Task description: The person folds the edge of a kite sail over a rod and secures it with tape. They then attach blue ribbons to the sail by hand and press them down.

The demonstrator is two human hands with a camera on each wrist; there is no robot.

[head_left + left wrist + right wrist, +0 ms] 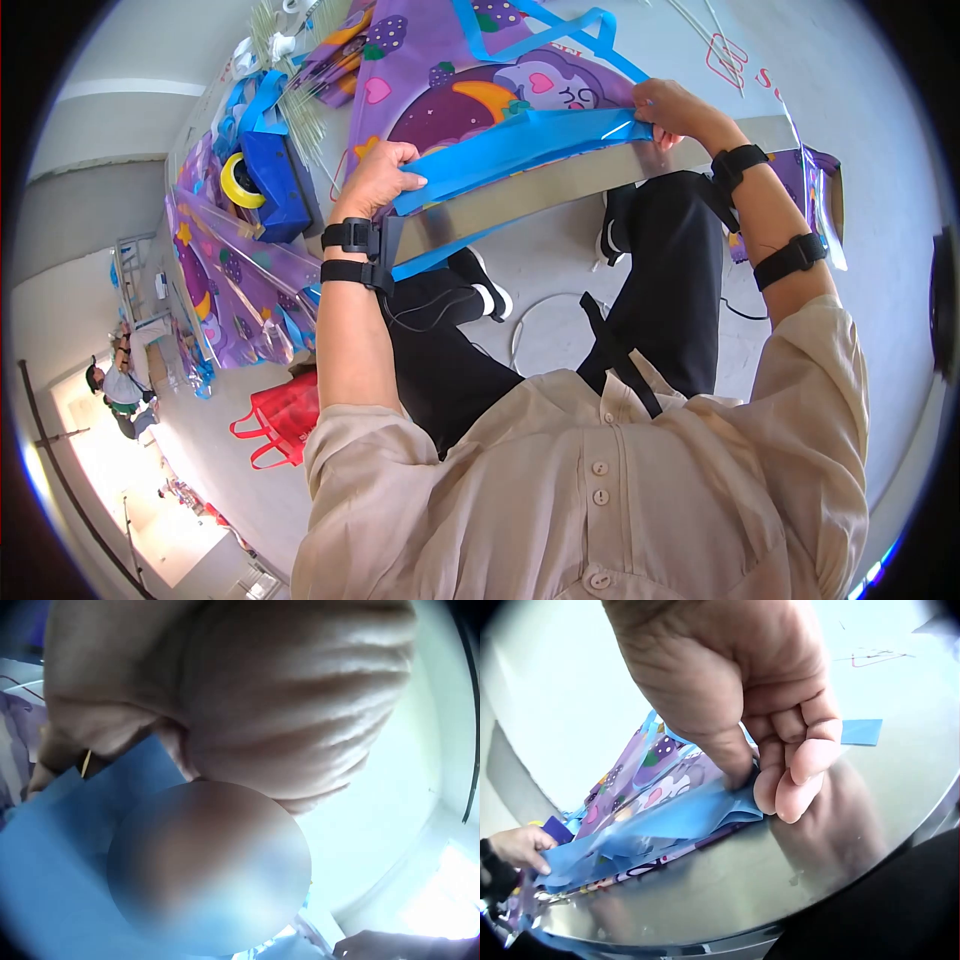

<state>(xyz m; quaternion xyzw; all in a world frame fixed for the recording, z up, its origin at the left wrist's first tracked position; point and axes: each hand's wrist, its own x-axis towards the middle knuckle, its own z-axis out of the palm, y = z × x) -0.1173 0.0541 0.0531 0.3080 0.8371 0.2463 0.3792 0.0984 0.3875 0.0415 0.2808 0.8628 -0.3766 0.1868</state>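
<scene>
A purple printed bag point(430, 112) with moon and fruit pictures lies on the worktable, its blue edge band point(520, 148) toward me. My left hand point(375, 178) pinches the band's left end between thumb and fingers. At the other end, my right hand point(678, 110) pinches the band's corner, its remaining fingers curled, as the right wrist view shows. Between the hands the band stretches along the table's metal edge point(560, 188). A blue strap handle point(600, 35) loops over the bag's far side. In the left wrist view the palm and a blurred patch hide much of the grip.
Left of the bag stands a blue tape dispenser point(278, 190) with a yellow tape roll point(240, 182). Clear strips point(308, 120) lie near it. More purple printed material point(235, 280) hangs at the left. A red bag point(285, 415) is on the floor; another person point(125, 385) is further off.
</scene>
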